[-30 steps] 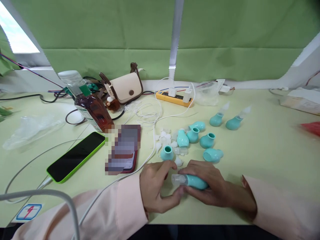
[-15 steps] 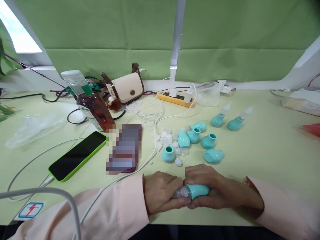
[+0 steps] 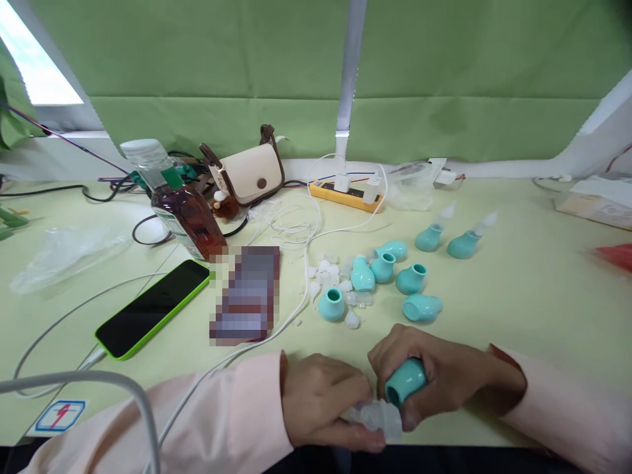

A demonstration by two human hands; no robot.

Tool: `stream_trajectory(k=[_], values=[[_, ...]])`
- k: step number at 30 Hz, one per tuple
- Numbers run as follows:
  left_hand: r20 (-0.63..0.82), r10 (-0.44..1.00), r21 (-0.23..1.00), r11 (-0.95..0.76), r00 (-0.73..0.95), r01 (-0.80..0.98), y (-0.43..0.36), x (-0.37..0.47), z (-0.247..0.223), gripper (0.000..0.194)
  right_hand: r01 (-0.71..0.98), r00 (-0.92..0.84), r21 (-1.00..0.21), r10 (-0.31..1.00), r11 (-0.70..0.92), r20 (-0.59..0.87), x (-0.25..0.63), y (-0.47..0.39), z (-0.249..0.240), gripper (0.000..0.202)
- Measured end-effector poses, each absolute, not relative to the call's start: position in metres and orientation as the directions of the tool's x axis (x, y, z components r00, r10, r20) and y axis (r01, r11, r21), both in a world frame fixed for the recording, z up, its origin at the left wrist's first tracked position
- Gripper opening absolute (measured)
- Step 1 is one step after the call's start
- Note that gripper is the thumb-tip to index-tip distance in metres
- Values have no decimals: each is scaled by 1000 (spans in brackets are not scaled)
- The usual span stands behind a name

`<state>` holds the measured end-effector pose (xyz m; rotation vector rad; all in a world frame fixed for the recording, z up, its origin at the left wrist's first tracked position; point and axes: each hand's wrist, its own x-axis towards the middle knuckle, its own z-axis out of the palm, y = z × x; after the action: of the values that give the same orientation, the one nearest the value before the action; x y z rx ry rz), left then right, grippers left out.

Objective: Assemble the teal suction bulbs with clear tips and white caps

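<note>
Head view: pale yellow-green desk (image 3: 523, 316). Cream bag with brown trim (image 3: 249, 174) at the back edge, left of its middle; tall clear bottle of amber liquid (image 3: 185, 214) beside it. Black-screened phone in a lime-green case (image 3: 154, 306) lies toward the left edge. Both hands at the front edge. Right hand (image 3: 439, 375): fingers wrapped snugly round a glossy teal bulb (image 3: 409, 378), mouth facing the front-left. Left hand (image 3: 323, 398): fingers pinched on a clear plastic tubular piece (image 3: 378, 416), out of the bulb's mouth, just in front; can't tell if touching. Small translucent white parts (image 3: 352, 320) mid-desk.
</note>
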<state>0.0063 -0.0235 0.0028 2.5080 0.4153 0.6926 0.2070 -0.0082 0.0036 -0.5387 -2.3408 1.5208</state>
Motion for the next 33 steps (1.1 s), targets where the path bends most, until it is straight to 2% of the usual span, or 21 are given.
stream_trajectory(k=[3,6,8,11,14,18,22,24,27,29,33], values=[[454,453,474,-852,767,223,-21,4,5,36,119,-826,-882,538,457,167,206,-7,7,18],[478,557,414,-825,679,385,-18,4,3,20,189,-694,-782,644,594,322,206,-2,15,12],[471,618,366,-786,630,498,-17,5,-1,18,274,-583,-657,665,702,467,206,2,19,12],[436,673,278,-732,597,622,-16,8,-6,19,412,-444,-420,581,809,682,207,8,21,20],[371,707,219,-697,602,683,-14,9,-7,19,552,-389,-264,525,790,757,208,13,17,23],[326,758,216,-641,565,737,-12,10,-6,18,693,-395,-110,503,712,769,214,18,10,22],[345,744,249,-660,572,709,-12,9,-6,17,740,-378,-78,510,668,773,220,26,5,26],[387,660,233,-746,644,624,-15,9,-6,21,755,-363,-76,512,651,779,221,29,4,25],[417,493,135,-864,763,484,-20,10,-3,29,760,-357,-71,507,646,784,220,30,5,22],[378,443,104,-893,813,438,-23,11,-1,34,747,-356,-75,493,660,794,219,29,8,22],[254,375,166,-925,891,342,-22,12,-2,37,730,-307,-78,427,679,850,224,29,22,22]])
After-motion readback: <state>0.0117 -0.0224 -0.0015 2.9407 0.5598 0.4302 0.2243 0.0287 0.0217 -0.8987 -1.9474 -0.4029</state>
